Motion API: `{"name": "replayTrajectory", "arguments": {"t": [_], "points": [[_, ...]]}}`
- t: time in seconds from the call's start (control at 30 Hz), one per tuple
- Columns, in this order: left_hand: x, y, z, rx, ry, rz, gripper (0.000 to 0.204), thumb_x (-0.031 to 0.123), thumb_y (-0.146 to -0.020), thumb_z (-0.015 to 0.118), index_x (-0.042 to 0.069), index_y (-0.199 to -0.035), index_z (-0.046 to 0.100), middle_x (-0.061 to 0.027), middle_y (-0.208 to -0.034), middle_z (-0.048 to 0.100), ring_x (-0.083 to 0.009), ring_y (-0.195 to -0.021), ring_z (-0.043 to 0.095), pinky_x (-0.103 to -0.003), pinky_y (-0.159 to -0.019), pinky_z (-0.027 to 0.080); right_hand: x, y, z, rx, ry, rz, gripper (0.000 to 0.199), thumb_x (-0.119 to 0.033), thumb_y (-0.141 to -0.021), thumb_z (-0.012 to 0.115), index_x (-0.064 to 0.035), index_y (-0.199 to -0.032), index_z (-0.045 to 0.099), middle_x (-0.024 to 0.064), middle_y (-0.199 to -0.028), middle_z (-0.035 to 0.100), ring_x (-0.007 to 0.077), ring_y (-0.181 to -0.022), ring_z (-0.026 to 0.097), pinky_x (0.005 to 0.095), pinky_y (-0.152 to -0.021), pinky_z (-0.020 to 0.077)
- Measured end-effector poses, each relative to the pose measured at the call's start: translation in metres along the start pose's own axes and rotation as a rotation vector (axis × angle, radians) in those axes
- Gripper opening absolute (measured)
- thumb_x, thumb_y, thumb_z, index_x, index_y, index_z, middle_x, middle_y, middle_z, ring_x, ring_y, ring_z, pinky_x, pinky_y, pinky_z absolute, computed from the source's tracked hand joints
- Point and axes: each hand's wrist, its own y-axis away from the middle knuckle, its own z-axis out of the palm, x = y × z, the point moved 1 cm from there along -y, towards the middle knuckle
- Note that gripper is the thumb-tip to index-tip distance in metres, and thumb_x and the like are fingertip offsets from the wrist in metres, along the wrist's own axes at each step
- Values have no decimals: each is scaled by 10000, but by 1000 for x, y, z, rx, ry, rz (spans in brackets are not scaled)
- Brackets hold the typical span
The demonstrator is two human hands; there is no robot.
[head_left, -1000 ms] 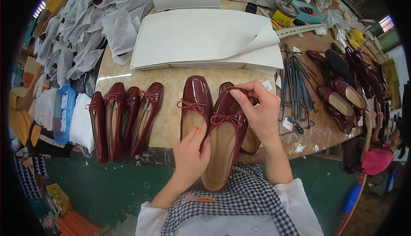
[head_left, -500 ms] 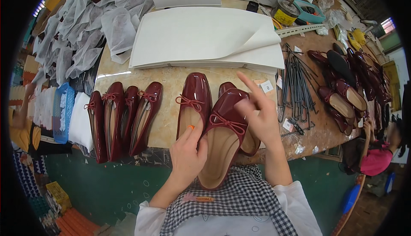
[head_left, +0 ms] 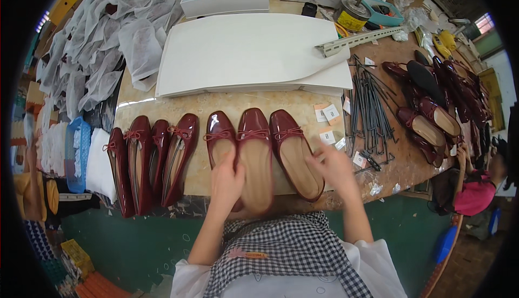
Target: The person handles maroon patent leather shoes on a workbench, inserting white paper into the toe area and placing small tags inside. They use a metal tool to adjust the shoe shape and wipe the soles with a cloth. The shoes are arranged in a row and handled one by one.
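Observation:
Three burgundy patent ballet flats with thin bows lie side by side on the table before me, toes pointing away: a left flat [head_left: 219,125], a middle flat [head_left: 253,122] and a right flat [head_left: 287,127]. My left hand [head_left: 227,181] reaches into the gap between the left and middle flats. Its fingers close at the left flat's opening, with the thumb along the middle flat's side. My right hand [head_left: 333,171] is beside the right flat's outer edge, slightly blurred, thumb and fingers apart. Further left stand several more burgundy flats [head_left: 141,163], tipped on their sides.
Behind the flats lies a white paper stack [head_left: 248,54] with a slotted metal bar [head_left: 362,41] over its corner. Black metal rods [head_left: 373,108] and small tags [head_left: 327,136] are right; more shoes [head_left: 432,114] lie beyond. Pale wrapping [head_left: 108,33] heaps at far left. Another person [head_left: 476,195] is at right.
The flat tilted up in my hands now lies flat in a row with the others. My right hand has moved down and right. The paper's curled corner now lies under the metal bar.

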Motion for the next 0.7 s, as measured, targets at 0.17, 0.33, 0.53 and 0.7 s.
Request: {"name": "replayTrajectory", "arguments": {"t": [0.17,0.33,0.53,0.7], "points": [[62,-81,-38,-193,-401,185,280,317,-882,587,55,-815,659,-162,-845,644,-320,-698,634,-430,-603,492,-3,17,13,60,-130,211,361,-127,-858,606,-27,-1205,593,245,-763,612,288,-599,612,346,-578,470],[56,-248,-10,421,-762,531,507,386,-881,591,201,-1347,514,-175,-1360,444,-356,-1217,433,-571,-987,343,-9,8,1,-28,-167,208,369,-119,-895,580,-13,-1248,559,219,-870,657,294,-717,658,360,-639,506],[29,-268,28,263,-521,370,493,331,-873,592,168,-1332,515,-186,-1218,524,-368,-1149,482,-570,-936,380,2,37,-15,160,-419,274,449,-63,-910,565,-38,-1352,488,120,-1144,632,147,-905,621,269,-730,523],[105,-114,31,-50,-46,868,153,187,-793,616,39,-820,588,-163,-830,571,-343,-809,567,-487,-818,467,-10,25,-13,218,-1190,282,629,-148,-933,539,-97,-1491,253,151,-1413,416,224,-1201,521,325,-909,492]]}}
